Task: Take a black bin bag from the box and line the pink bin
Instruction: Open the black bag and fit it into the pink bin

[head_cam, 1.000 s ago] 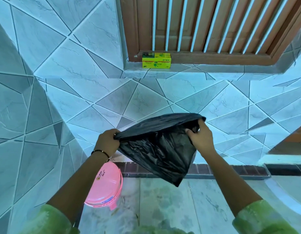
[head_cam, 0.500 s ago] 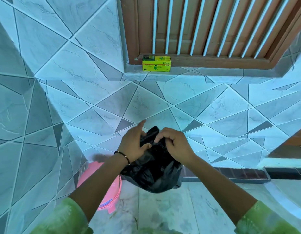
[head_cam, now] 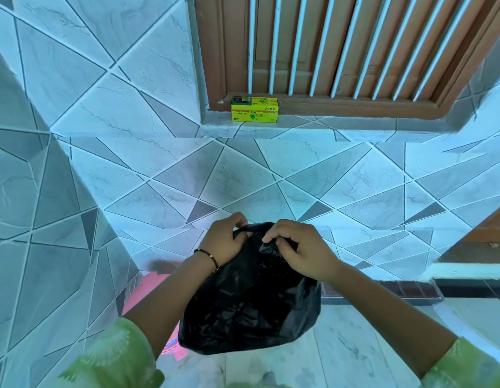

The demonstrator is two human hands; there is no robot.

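A black bin bag [head_cam: 249, 306] hangs puffed out below my two hands, in front of the tiled wall. My left hand [head_cam: 223, 242] pinches the bag's top edge on the left and my right hand [head_cam: 296, 250] pinches it on the right, the two hands close together. The pink bin [head_cam: 150, 292] stands on the floor at lower left, mostly hidden behind my left forearm and the bag. The yellow box [head_cam: 254, 109] of bin bags sits on the window ledge above.
A brown wooden window frame with white bars [head_cam: 327, 51] fills the top right. The tiled wall juts forward on the left [head_cam: 47, 219]. A dark brick strip [head_cam: 397, 289] runs along the wall's foot above the pale floor [head_cam: 355, 345].
My hands, spread wide a second ago with the bag's mouth stretched between them, have come together at the bag's top. The bag now hangs bunched and rounder, and it sits lower in view.
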